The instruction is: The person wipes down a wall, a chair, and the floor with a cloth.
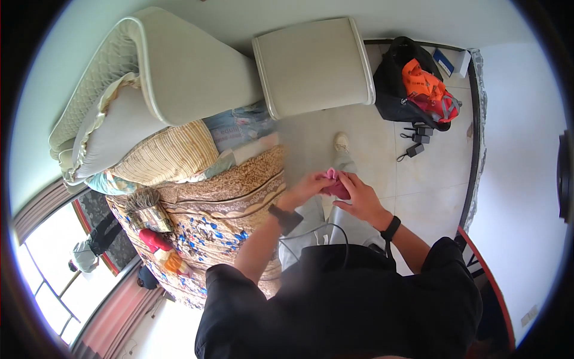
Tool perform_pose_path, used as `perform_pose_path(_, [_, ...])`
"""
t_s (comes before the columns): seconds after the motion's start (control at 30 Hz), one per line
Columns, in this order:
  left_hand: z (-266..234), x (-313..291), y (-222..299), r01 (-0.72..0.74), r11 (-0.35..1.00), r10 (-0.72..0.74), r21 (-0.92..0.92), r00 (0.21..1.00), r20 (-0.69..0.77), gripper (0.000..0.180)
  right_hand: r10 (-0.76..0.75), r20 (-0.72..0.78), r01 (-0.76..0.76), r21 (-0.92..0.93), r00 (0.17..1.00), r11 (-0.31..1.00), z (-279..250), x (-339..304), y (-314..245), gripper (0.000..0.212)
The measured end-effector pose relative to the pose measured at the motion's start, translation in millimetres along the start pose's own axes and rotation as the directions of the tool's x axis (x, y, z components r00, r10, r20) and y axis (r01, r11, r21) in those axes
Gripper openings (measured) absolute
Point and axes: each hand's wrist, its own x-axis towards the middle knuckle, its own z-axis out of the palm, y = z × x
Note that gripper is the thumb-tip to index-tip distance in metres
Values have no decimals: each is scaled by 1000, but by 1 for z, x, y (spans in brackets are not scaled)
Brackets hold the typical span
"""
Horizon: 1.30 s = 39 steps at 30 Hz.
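I see left hand (305,188) and right hand (359,196) closed on pink cloth (335,184) | cloth held mid-air beside bed (227,203) | I'd keep fingers pinching edges evenly, aligned

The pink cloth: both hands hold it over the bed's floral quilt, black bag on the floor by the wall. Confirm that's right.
Not quite. In the head view, the left hand and right hand hold the pink cloth over the tiled floor, beside the floral quilt. The black bag is on the floor by the wall.
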Motion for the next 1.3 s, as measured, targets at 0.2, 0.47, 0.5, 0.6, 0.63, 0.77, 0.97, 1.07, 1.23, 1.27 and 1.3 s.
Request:
perform_pose_path(0.2, [8, 32, 63, -188, 880, 151, 436, 981, 119, 23, 205, 263, -292, 351, 943, 890, -46, 36, 35, 66])
perform_pose_path(0.47, [-11, 57, 92, -602, 461, 454, 652, 792, 409, 38, 333, 288, -419, 324, 898, 849, -65, 94, 38, 43])
perform_pose_path(0.5, [4, 52, 115, -517, 574, 436, 636, 850, 297, 44, 366, 203, -413, 294, 908, 862, -64, 96, 49, 41])
perform_pose_path(0.6, [-17, 51, 136, -419, 607, 421, 675, 890, 174, 50, 320, -50, -315, 94, 946, 944, -46, 124, 59, 35])
perform_pose_path(0.63, [-32, 53, 129, -434, 479, 557, 763, 822, 118, 55, 257, -66, -257, 7, 964, 966, -43, 140, 52, 34])
perform_pose_path(0.77, [-72, 81, 164, -235, 419, 514, 877, 858, -15, 54, 103, -78, -116, -190, 992, 975, -33, 211, 47, 36])
perform_pose_path(0.97, [-127, 134, 195, -17, 446, 554, 895, 791, -260, 27, -100, -129, 66, -244, 987, 968, -6, 301, 99, 38])
perform_pose_path(1.07, [-148, 171, 186, 40, 370, 623, 928, 731, -280, 25, -157, -136, 108, -310, 978, 945, 5, 327, 136, 40])
perform_pose_path(1.23, [-167, 225, 154, 110, 360, 716, 927, 605, -349, 22, 0, -289, -65, -218, 957, 974, 44, 338, 187, 23])
perform_pose_path(1.27, [-170, 228, 146, 114, 368, 708, 923, 609, -358, 22, 7, -280, -70, -215, 960, 974, 54, 335, 192, 23])
perform_pose_path(1.3, [-169, 225, 141, 135, 391, 695, 911, 605, -388, 21, 14, -316, -93, -234, 949, 968, 62, 332, 190, 21])
